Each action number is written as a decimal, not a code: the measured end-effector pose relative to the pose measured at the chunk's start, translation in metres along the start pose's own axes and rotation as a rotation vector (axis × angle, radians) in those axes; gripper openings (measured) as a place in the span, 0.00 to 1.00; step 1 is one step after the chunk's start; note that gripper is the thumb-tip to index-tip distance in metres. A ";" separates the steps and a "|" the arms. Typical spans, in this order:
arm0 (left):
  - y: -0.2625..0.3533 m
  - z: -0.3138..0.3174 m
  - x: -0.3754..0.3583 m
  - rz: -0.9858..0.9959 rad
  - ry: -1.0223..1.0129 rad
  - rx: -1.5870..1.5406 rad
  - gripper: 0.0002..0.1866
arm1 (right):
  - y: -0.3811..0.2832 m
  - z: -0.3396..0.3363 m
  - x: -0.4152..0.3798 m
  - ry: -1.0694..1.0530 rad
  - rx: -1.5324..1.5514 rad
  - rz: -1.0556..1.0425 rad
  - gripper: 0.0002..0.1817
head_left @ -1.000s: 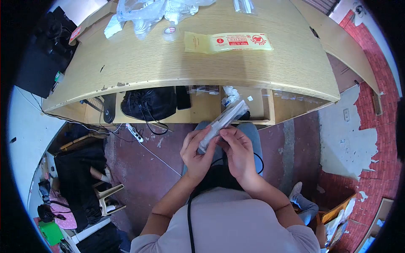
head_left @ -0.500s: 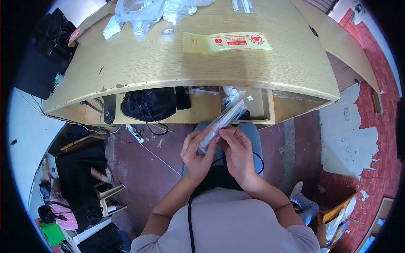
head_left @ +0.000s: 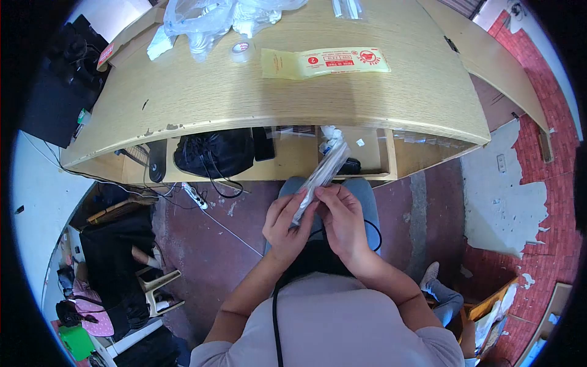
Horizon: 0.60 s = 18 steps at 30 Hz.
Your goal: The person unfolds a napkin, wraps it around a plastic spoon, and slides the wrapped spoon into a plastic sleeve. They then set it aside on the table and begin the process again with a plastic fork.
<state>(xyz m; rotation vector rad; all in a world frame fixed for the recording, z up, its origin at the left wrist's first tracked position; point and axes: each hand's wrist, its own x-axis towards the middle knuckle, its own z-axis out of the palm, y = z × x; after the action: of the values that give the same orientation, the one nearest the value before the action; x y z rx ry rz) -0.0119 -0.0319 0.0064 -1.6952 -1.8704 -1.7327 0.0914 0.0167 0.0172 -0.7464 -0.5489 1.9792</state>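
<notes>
Between my two hands, above my lap, is a long clear plastic packet (head_left: 330,164) with whitish contents that I cannot make out. It tilts, its far end pointing up and right toward the open drawer. My left hand (head_left: 287,223) is closed around the packet's lower left side. The thumb and fingertips of my right hand (head_left: 342,220) pinch it on the right side. Beyond, on the desk top, lie a yellow plastic wrapper with red print (head_left: 327,63) and a roll of clear tape (head_left: 241,51).
A crumpled clear plastic bag (head_left: 214,21) sits at the desk's back. Under the desk top, a black drawstring bag (head_left: 214,153) and a dark phone-like object (head_left: 264,144) lie on the shelf. A power strip (head_left: 194,194) is at the left. Other people are partly visible at both sides.
The packet has tilted slightly and its far end shifted a little left. Both hands keep their hold. The whole view has moved slightly.
</notes>
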 end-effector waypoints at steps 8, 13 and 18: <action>-0.004 0.001 -0.003 0.043 0.013 -0.003 0.20 | 0.000 0.000 0.002 0.005 -0.014 0.022 0.03; -0.005 0.002 -0.004 0.057 0.023 -0.011 0.19 | 0.000 -0.001 0.002 0.029 -0.055 0.006 0.03; -0.003 0.001 -0.006 0.033 0.024 0.010 0.19 | 0.001 -0.003 0.002 0.016 -0.067 -0.006 0.03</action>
<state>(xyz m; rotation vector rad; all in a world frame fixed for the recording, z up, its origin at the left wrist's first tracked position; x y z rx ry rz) -0.0115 -0.0338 0.0000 -1.6849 -1.8276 -1.7208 0.0915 0.0183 0.0140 -0.7998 -0.6094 1.9563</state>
